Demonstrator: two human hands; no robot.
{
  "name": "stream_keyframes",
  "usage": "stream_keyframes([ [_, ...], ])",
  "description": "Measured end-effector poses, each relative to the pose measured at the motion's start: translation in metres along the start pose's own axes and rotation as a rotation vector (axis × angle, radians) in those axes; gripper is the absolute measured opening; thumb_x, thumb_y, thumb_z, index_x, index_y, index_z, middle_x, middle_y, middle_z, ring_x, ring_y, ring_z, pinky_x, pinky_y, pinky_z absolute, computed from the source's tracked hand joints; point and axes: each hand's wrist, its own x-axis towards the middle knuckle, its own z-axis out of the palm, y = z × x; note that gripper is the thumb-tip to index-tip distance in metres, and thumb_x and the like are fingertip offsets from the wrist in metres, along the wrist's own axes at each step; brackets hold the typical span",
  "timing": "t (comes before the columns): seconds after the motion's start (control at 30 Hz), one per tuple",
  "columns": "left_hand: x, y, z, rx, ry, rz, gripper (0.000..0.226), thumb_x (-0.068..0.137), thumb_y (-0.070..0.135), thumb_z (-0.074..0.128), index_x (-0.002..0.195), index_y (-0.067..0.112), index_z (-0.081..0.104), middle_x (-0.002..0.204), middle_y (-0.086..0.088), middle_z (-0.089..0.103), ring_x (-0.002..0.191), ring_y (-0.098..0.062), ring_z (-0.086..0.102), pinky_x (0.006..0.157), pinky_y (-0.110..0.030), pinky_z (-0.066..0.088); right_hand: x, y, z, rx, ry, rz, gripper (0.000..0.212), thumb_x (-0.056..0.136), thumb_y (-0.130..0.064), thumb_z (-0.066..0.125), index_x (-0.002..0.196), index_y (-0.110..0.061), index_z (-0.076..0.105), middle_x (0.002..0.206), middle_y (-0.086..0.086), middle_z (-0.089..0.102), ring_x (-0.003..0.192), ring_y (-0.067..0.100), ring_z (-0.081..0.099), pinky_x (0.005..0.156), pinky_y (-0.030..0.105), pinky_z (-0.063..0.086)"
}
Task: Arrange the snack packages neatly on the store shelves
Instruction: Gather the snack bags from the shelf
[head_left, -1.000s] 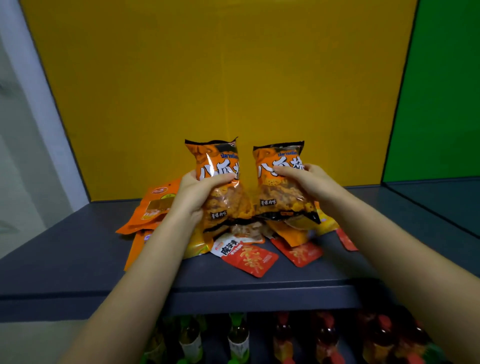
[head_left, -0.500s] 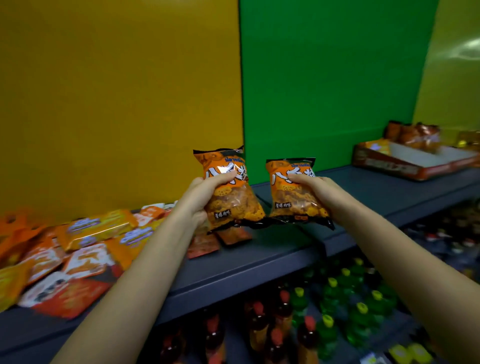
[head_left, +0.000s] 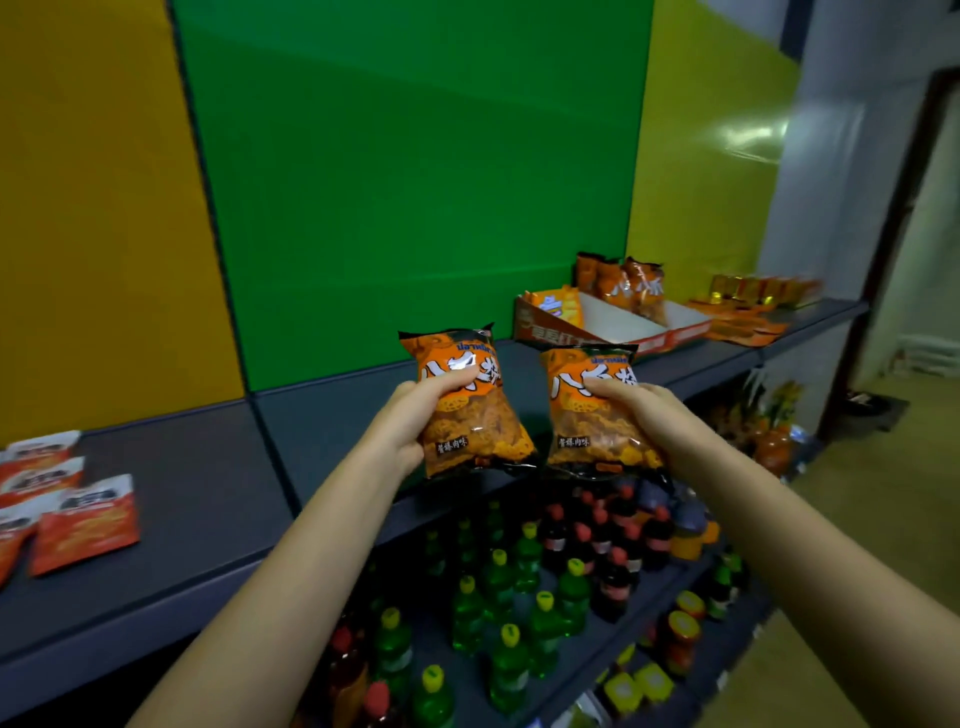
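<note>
My left hand (head_left: 410, 415) grips an orange snack bag (head_left: 470, 415) upright, thumb across its front. My right hand (head_left: 644, 415) grips a second, matching orange snack bag (head_left: 592, 421) beside it. Both bags hang in the air over the front edge of the dark grey shelf (head_left: 208, 499), in front of the green back panel. Further right on the shelf stands a red and white cardboard display tray (head_left: 639, 327) with three of the same orange bags (head_left: 628, 283) upright at its back end.
Red and white flat packets (head_left: 78, 519) lie at the shelf's left end. Yellow and orange packets (head_left: 753, 306) lie at the far right. Below, a lower shelf carries green and dark drink bottles (head_left: 519, 597). An aisle floor and a doorway are at the right.
The view has swung right along the shelf. Both hands carried their bags from the pile by the yellow panel to the green section, and the display tray is now closer.
</note>
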Motion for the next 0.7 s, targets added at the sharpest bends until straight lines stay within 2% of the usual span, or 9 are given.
stream_keyframes([
  [0.17,0.044,-0.007,0.062,0.004,-0.04,-0.01,0.044,0.075,0.027,0.074,0.114,0.011,0.063,0.099,-0.011,0.073,0.087,-0.026,0.071,0.072,-0.037,0.057,0.026,0.01,-0.062,0.033,0.069,0.003,0.042,0.079,-0.034,0.07,0.106,-0.002,0.066,0.087,0.009,0.073,0.055,0.015,0.069,0.05,0.021,0.053],
  [0.33,0.092,-0.015,0.118,0.027,-0.089,-0.016,0.046,0.075,0.027,0.074,0.116,0.012,0.062,0.099,-0.01,0.073,0.083,-0.023,0.071,0.066,-0.033,0.057,0.059,0.019,-0.119,0.034,0.125,0.009,0.046,0.079,-0.038,0.07,0.108,-0.003,0.065,0.09,0.009,0.073,0.054,0.014,0.069,0.047,0.019,0.051],
  [0.5,0.159,-0.014,0.175,0.067,-0.112,0.002,0.058,0.071,0.03,0.077,0.122,0.012,0.056,0.106,-0.009,0.071,0.088,-0.023,0.07,0.063,-0.031,0.057,0.112,0.016,-0.18,-0.008,0.183,-0.035,0.045,0.078,-0.038,0.07,0.109,-0.005,0.063,0.085,0.006,0.072,0.053,0.011,0.069,0.044,0.017,0.05],
  [0.63,0.217,0.0,0.219,0.06,-0.106,0.031,0.049,0.073,0.026,0.076,0.117,0.013,0.06,0.099,-0.009,0.072,0.083,-0.022,0.07,0.064,-0.03,0.055,0.169,0.002,-0.226,-0.029,0.168,-0.067,0.049,0.078,-0.038,0.07,0.115,-0.008,0.059,0.093,0.007,0.072,0.067,0.016,0.07,0.049,0.019,0.051],
  [0.7,0.245,0.005,0.238,0.056,-0.093,0.044,0.062,0.066,0.028,0.081,0.121,0.013,0.057,0.101,-0.01,0.072,0.085,-0.024,0.071,0.066,-0.032,0.057,0.201,-0.004,-0.246,-0.04,0.163,-0.081,0.06,0.075,-0.041,0.072,0.121,-0.008,0.055,0.101,0.009,0.071,0.075,0.02,0.07,0.056,0.023,0.053],
])
